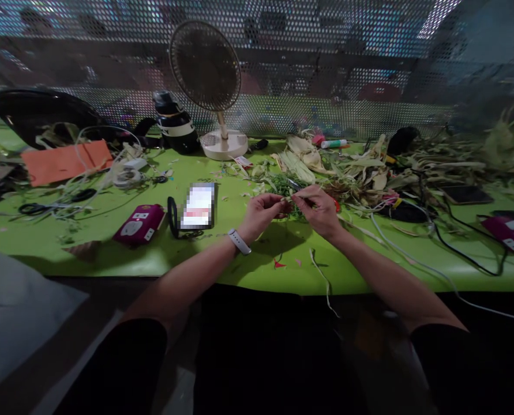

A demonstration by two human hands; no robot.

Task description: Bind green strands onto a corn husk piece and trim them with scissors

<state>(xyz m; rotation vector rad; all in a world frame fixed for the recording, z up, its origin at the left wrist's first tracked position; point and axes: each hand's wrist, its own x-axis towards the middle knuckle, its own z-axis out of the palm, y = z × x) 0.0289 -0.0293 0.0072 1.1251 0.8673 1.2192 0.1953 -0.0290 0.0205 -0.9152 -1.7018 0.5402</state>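
Note:
My left hand [266, 214], with a pale band on its wrist, is closed in a pinch above the green table [257, 271]. Close beside it, fingertips almost meeting, my right hand [317, 212] is also pinching. A small, thin, pale piece shows between the fingertips, too small to name. Just behind the hands lies a heap of fine green sprigs [280, 183] with a dark tool-like thing partly covered by my right hand. Dried corn husks [302, 158] are piled beyond. A loose pale strip [321, 274] hangs over the table's front edge.
Left of my hands are a lit phone [199, 206], a magenta power socket box [141, 225], scissors [36, 208] and an orange sheet [68, 162]. A fan [224, 144] and black bottle [176, 129] stand behind. Cables [451, 256] and another phone [466, 195] lie right.

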